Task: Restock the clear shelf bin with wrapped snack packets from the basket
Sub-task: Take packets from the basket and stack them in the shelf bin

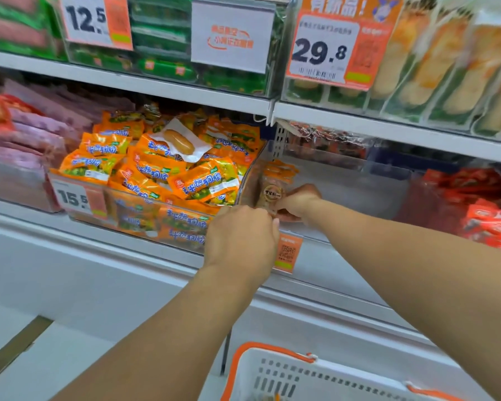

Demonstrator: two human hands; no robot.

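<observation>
Basket (275,371) below; orange packets (168,175) crowd bin's (344,175) left.

**Open room in the clear bin, crowding on its left**

We see bare floor across most of the clear shelf bin (344,180), open from the front. The shelf above (388,125) caps it. The orange-packet bin (145,209) walls the left; red packets (486,215) crowd the right. Both hands fill the bin's front-left corner.

The person's left hand (240,238) and right hand (297,202) are bare, with no rings, watch or gloves. Both forearms are uncovered; no sleeve reaches as far as the white basket (275,371) below them.
</observation>
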